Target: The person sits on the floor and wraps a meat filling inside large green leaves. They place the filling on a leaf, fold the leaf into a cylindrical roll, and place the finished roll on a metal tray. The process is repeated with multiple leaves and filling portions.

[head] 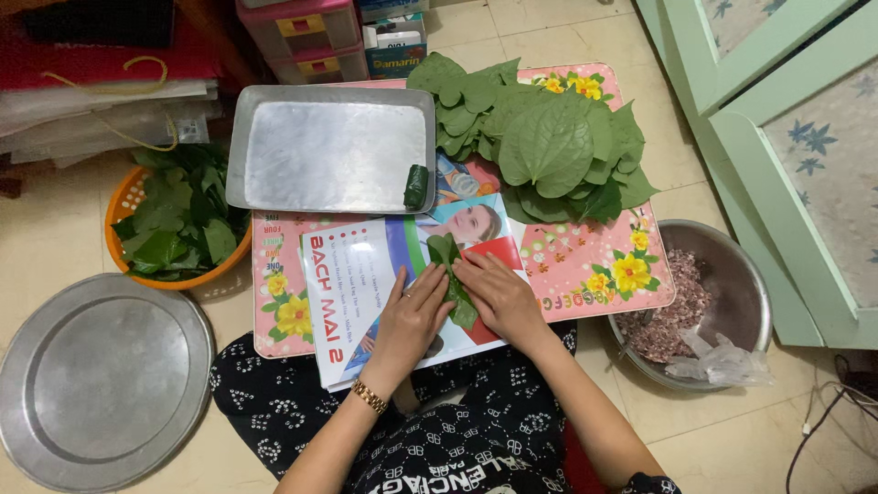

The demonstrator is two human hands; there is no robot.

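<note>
left hand (413, 316): lying palm down with fingers stretched out and pressing on the lower part of a green leaf (455, 274), a gold bracelet (369, 397) sitting at the wrist.
right hand (498, 295): lying flat on the other side of that leaf, fingers extended and touching its edge, not curling around it.
green leaf: lying between both hands, its tip pointing away from the person, its lower half looking folded or rolled under the fingers.
magazine (366, 274): lying open-faced under the leaf and hands, serving as the surface they are resting on, partly hanging over the person's lap.
pink mat (585, 265): a flowered pink board lying beneath the magazine, yellow blossoms showing at its corners.
rolled leaf (416, 187): one dark green roll sitting in the near right corner of the rectangular metal tray (329, 151).
rectangular metal tray: resting at the far left part of the mat, just beyond the magazine.
leaf pile (540, 137): a heap of broad fresh leaves lying on the far right part of the mat.
metal bowl (745, 284): standing on the floor to the right, holding minced pinkish filling (672, 316) with a crumpled clear plastic glove or bag (722, 361) at its near rim.
orange basket (123, 206): sitting on the floor at left, holding more green leaves.
round metal tray (101, 375): lying on the floor near left.
</note>
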